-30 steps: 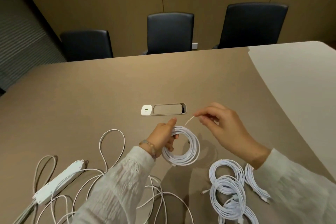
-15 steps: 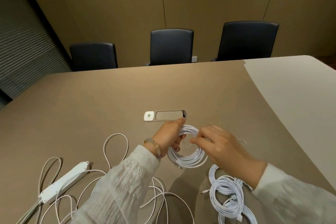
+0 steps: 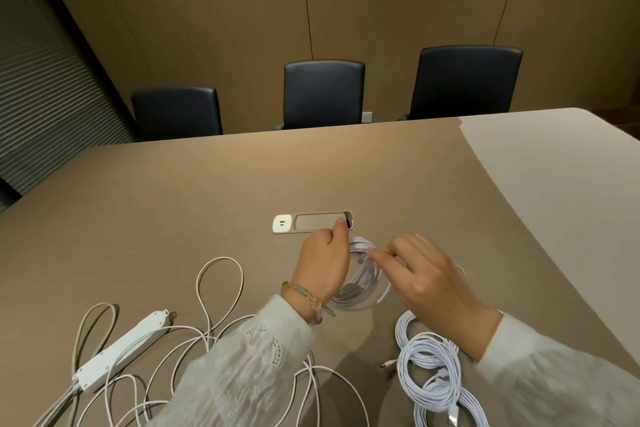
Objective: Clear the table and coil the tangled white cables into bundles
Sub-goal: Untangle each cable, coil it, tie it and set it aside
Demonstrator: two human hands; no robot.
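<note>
Gripping a coil of white cable (image 3: 363,279) in your left hand (image 3: 325,262), fingers curled round its left side and thumb pointing up toward the socket panel (image 3: 311,222) set in the table (image 3: 173,211), you hold it just above the tabletop while your right hand (image 3: 426,282) pinches the loose strand at the top of the coil with bent fingertips. To your right, near your right sleeve, lie finished bundles (image 3: 433,371) of white cable, touching one another. To your left, under your left sleeve, loose white cables (image 3: 218,288) sprawl in tangled loops beside a white power strip (image 3: 121,348), and 3 dark chairs (image 3: 323,94) stand at the far edge.
</note>
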